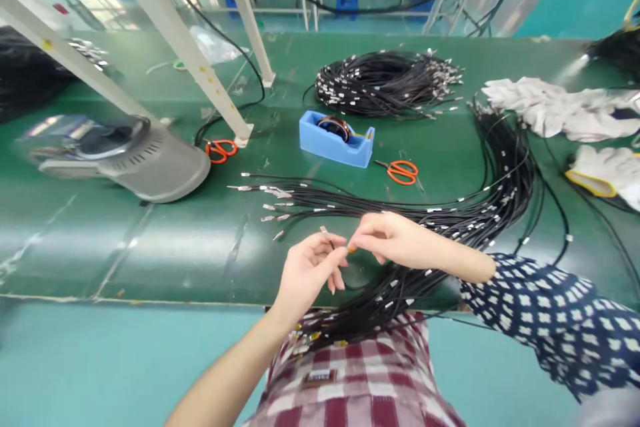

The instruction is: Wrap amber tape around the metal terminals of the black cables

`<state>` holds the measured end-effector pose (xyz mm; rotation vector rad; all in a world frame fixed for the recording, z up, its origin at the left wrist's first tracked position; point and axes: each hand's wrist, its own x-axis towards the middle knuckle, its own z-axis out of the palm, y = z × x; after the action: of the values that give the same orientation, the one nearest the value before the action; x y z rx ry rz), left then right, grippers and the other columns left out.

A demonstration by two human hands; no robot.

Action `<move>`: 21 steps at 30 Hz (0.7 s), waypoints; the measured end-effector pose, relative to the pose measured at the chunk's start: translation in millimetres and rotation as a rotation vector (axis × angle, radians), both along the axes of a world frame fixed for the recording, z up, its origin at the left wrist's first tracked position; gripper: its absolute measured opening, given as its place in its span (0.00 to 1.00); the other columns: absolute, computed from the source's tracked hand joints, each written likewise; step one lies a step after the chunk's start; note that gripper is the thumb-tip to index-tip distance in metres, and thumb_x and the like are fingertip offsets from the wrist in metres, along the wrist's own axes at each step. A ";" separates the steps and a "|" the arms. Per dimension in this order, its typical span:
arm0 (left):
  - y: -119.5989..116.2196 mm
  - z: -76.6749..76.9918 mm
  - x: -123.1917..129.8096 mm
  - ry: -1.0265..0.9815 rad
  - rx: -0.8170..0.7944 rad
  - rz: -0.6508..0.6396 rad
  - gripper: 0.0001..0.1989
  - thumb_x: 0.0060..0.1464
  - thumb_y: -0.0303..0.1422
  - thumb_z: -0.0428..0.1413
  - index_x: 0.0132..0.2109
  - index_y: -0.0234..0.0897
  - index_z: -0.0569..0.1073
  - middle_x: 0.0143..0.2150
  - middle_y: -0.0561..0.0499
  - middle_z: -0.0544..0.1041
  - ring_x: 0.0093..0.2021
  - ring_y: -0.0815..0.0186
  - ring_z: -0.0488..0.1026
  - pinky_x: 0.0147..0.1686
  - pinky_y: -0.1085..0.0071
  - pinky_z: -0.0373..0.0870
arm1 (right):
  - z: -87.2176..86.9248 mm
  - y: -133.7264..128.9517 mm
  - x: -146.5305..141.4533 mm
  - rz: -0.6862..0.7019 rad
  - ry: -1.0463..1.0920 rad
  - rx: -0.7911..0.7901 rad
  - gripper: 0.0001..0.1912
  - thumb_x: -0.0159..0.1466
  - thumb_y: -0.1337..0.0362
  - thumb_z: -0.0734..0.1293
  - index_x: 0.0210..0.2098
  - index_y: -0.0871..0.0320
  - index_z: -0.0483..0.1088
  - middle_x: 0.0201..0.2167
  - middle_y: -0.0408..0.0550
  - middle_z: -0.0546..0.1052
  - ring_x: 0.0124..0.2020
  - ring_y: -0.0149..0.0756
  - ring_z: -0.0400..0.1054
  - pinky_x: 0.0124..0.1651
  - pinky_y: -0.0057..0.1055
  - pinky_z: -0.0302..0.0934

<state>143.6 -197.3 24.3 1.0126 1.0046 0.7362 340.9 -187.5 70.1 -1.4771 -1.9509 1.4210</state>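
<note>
My left hand (313, 268) is closed around the end of a thin black cable, whose small connector (324, 231) sticks up above the fingers. My right hand (387, 237) pinches a small piece of amber tape (351, 249) right at the left fingertips. Just beyond both hands lies a spread of black cables (345, 199) with white labels and metal ends. A second bunch of cables (360, 310) hangs over the table edge onto my checked apron (345, 380), some ends showing yellow. Behind them stands a blue tape dispenser (333, 147) holding an amber roll (334, 127).
Orange-handled scissors (403, 172) lie right of the dispenser; another orange pair (220, 150) lies near a metal post (200, 73). A grey machine (145, 160) stands at left. A coiled cable bundle (385, 83) sits at the back, white gloves (555, 103) at right.
</note>
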 end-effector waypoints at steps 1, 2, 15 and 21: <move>-1.1 0.4 0.2 0.027 0.004 0.005 0.17 0.50 0.41 0.63 0.40 0.31 0.72 0.24 0.53 0.74 0.15 0.70 0.71 0.14 0.77 0.65 | -1.0 -0.2 -0.8 0.021 -0.018 -0.002 0.18 0.65 0.56 0.61 0.34 0.60 0.79 0.26 0.44 0.71 0.22 0.27 0.64 0.26 0.25 0.56; -2.1 0.6 0.4 0.051 0.011 0.013 0.16 0.50 0.41 0.63 0.38 0.32 0.71 0.24 0.53 0.74 0.15 0.71 0.71 0.14 0.77 0.64 | -2.0 0.2 -1.4 0.036 -0.030 -0.010 0.18 0.65 0.56 0.60 0.34 0.60 0.78 0.24 0.44 0.70 0.22 0.28 0.64 0.26 0.25 0.56; -2.6 -12.0 -4.5 -0.023 -0.079 0.031 0.13 0.54 0.38 0.61 0.32 0.33 0.69 0.23 0.55 0.73 0.12 0.75 0.67 0.11 0.80 0.59 | -41.0 -8.0 -9.6 -0.414 0.472 -0.359 0.19 0.61 0.57 0.65 0.49 0.59 0.72 0.21 0.37 0.62 0.20 0.25 0.51 0.24 0.25 0.45; -1.6 -13.4 -6.3 -0.031 -0.108 0.065 0.13 0.52 0.38 0.63 0.33 0.33 0.69 0.22 0.55 0.73 0.12 0.74 0.67 0.11 0.79 0.60 | -49.3 -26.5 -20.3 -0.367 0.410 -0.066 0.19 0.60 0.50 0.68 0.42 0.58 0.75 0.41 0.49 0.72 0.33 0.30 0.65 0.34 0.28 0.60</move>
<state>137.3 -198.9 11.0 0.8761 1.0428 0.7409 320.6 -214.1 20.8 -1.3503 -1.3246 1.4832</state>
